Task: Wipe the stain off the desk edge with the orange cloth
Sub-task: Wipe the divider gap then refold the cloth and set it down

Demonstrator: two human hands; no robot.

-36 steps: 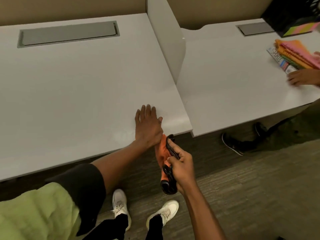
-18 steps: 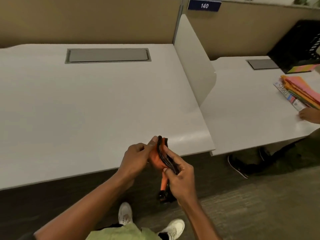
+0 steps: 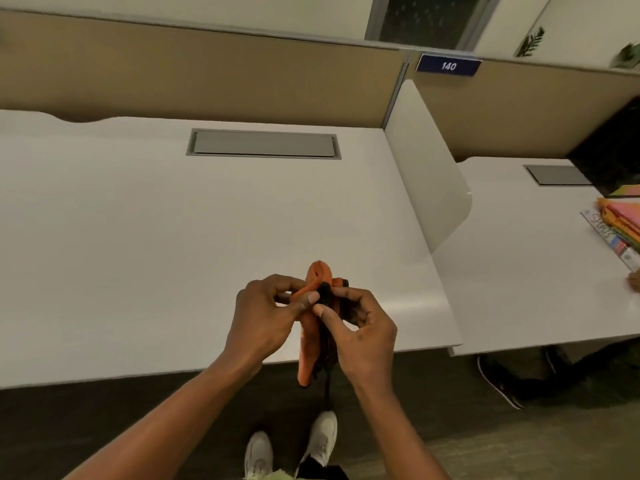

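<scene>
An orange cloth [image 3: 311, 337] with a black edge hangs bunched between both hands, above the front edge of the white desk [image 3: 173, 254]. My left hand [image 3: 265, 313] pinches its upper left side with thumb and fingers. My right hand [image 3: 360, 330] grips the black-edged side on the right. The cloth's lower end dangles past the desk edge [image 3: 173, 374] toward the floor. I cannot make out a stain on the edge from here.
A white divider panel [image 3: 426, 174] separates this desk from the neighbouring desk [image 3: 512, 271], where coloured folders [image 3: 620, 220] lie and another person's hand [image 3: 634, 281] rests. A grey cable hatch [image 3: 263, 143] sits at the back. My shoes [image 3: 291, 445] are below; another person's shoe [image 3: 498, 382] stands right.
My left hand left the desk top and joined the right on the cloth. Both hands lifted the cloth up over the desk edge; the view tilted upward.
</scene>
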